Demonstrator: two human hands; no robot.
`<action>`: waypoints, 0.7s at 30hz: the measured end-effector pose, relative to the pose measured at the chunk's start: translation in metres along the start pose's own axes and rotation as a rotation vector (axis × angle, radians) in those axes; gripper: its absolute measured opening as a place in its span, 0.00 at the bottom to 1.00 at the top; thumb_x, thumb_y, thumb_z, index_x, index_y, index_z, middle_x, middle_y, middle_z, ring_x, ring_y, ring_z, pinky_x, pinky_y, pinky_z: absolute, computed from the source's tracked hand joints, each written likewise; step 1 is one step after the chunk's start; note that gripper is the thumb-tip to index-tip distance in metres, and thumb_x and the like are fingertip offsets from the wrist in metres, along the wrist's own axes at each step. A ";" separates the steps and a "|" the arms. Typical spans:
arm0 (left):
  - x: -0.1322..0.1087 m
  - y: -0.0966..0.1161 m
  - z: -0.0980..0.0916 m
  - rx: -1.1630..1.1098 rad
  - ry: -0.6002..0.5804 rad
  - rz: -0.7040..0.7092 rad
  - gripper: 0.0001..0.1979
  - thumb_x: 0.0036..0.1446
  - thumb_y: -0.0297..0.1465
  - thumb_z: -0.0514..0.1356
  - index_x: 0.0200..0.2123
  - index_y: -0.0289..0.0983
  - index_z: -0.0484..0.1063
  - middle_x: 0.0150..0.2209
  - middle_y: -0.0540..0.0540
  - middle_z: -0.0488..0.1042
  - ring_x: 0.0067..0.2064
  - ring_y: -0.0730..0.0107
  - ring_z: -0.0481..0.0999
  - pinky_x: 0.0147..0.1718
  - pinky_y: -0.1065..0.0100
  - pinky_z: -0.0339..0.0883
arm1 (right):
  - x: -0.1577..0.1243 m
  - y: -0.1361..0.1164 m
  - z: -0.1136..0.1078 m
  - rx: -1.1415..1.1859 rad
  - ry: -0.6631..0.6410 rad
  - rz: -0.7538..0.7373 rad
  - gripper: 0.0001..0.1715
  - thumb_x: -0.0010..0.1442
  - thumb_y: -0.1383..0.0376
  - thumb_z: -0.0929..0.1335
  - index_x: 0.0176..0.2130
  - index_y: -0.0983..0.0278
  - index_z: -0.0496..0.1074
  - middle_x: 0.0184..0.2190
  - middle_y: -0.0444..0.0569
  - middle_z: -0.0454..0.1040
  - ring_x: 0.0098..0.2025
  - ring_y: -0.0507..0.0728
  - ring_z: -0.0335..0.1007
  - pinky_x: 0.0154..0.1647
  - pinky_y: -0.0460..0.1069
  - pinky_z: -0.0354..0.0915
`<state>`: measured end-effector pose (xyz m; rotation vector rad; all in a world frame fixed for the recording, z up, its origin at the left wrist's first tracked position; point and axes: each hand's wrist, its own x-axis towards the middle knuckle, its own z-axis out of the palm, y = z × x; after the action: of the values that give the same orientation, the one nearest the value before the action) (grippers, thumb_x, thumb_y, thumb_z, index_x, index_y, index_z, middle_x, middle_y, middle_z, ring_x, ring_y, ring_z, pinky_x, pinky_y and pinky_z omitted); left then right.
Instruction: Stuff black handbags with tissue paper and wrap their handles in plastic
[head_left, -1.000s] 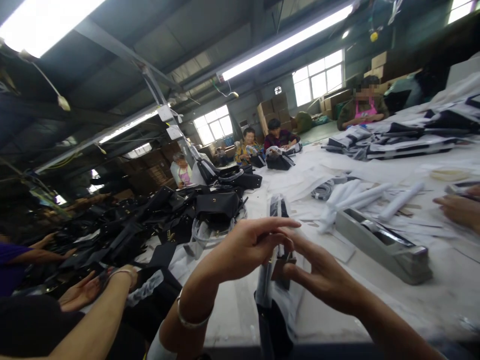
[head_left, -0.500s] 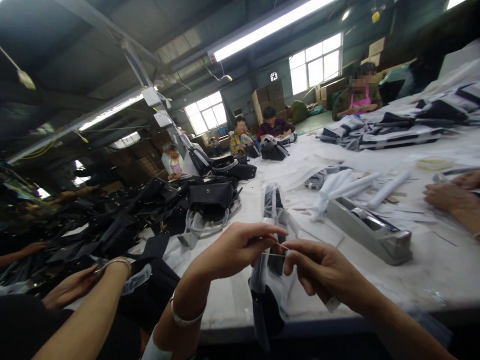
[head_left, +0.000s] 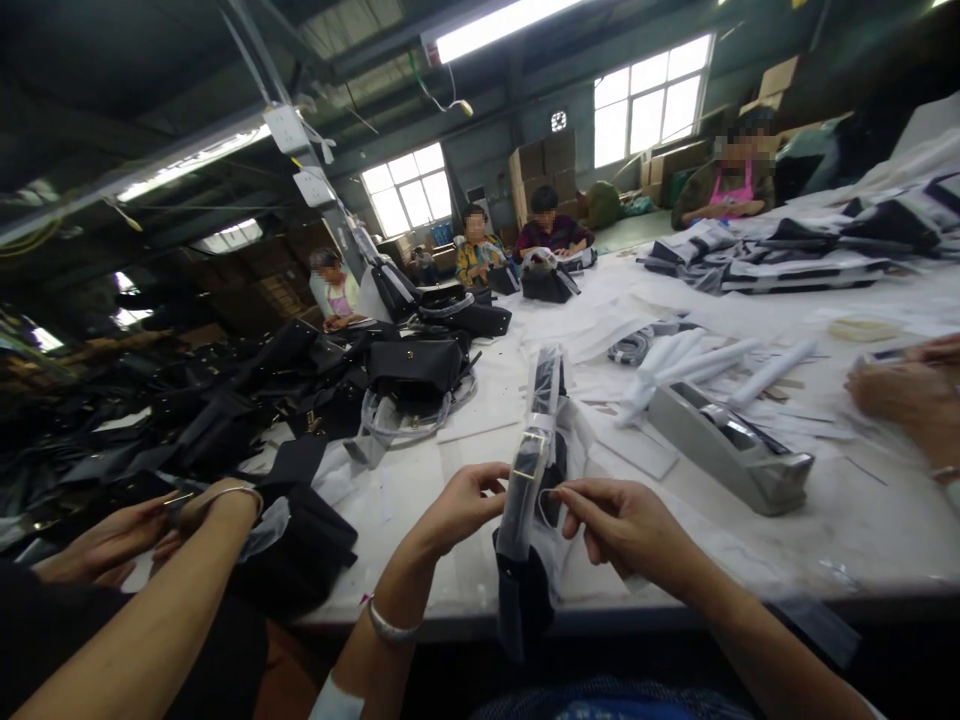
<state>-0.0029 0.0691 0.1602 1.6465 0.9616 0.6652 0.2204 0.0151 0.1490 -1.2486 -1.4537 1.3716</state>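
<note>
A black strap with a gold buckle, wrapped in clear plastic (head_left: pixel 517 515), stands in front of me, its lower end over the table edge. My left hand (head_left: pixel 466 508) is beside its left edge, fingers curled with the tips hidden behind it. What they hold, if anything, does not show. To the strap's right, my right hand (head_left: pixel 630 530) pinches a thin white cord (head_left: pixel 541 497) between thumb and forefinger. The cord curves in a loop towards the strap. White wrapping (head_left: pixel 574 440) lies behind the strap.
A grey tape dispenser (head_left: pixel 731 450) stands beyond my right hand, near white rolls (head_left: pixel 772 372). Another person's hands (head_left: pixel 900 390) are at the right edge. A co-worker's arms (head_left: pixel 172 560) reach in at left beside piled black bags (head_left: pixel 416 370). More people sit across the table.
My left hand has moved down and left, its fingertips passing behind the strap. The cord, earlier stretched straight between both hands, now hangs curved from the right. The buckle has come into sight.
</note>
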 end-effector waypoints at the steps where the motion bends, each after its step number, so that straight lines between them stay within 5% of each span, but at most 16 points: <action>1: 0.002 -0.001 0.002 -0.024 -0.025 0.003 0.14 0.52 0.36 0.69 0.40 0.35 0.81 0.35 0.46 0.78 0.36 0.66 0.72 0.34 0.69 0.64 | 0.003 -0.001 0.003 0.008 -0.013 -0.005 0.27 0.61 0.45 0.67 0.31 0.66 0.76 0.13 0.41 0.67 0.11 0.45 0.54 0.11 0.40 0.50; 5: 0.006 0.000 0.006 -0.111 -0.054 0.009 0.14 0.47 0.38 0.72 0.32 0.34 0.80 0.37 0.44 0.77 0.39 0.63 0.73 0.39 0.68 0.66 | 0.010 -0.004 0.011 0.025 -0.049 -0.056 0.27 0.63 0.46 0.66 0.36 0.66 0.77 0.19 0.43 0.72 0.12 0.44 0.56 0.11 0.40 0.52; 11: -0.024 -0.015 0.002 -0.357 0.058 -0.009 0.14 0.62 0.42 0.61 0.33 0.36 0.74 0.33 0.48 0.75 0.37 0.70 0.73 0.41 0.69 0.66 | -0.004 0.011 0.004 0.028 -0.093 -0.130 0.27 0.65 0.52 0.67 0.56 0.64 0.68 0.34 0.49 0.80 0.26 0.52 0.75 0.26 0.45 0.71; 15: -0.048 -0.030 0.011 -0.675 0.199 0.059 0.11 0.62 0.37 0.63 0.32 0.34 0.73 0.36 0.45 0.76 0.45 0.66 0.75 0.50 0.66 0.66 | -0.022 0.021 0.001 -0.056 -0.129 -0.118 0.20 0.65 0.54 0.67 0.50 0.63 0.71 0.36 0.51 0.81 0.35 0.57 0.79 0.36 0.49 0.75; 21: -0.059 -0.029 0.026 -0.854 0.307 0.201 0.09 0.62 0.34 0.62 0.33 0.34 0.76 0.33 0.46 0.74 0.40 0.67 0.75 0.54 0.60 0.66 | -0.033 0.025 -0.002 -0.260 0.248 -0.394 0.09 0.60 0.57 0.72 0.38 0.57 0.81 0.49 0.49 0.79 0.51 0.61 0.76 0.56 0.53 0.70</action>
<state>-0.0196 0.0084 0.1275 0.8912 0.5796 1.2809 0.2333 -0.0175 0.1270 -1.1621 -1.6276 0.7584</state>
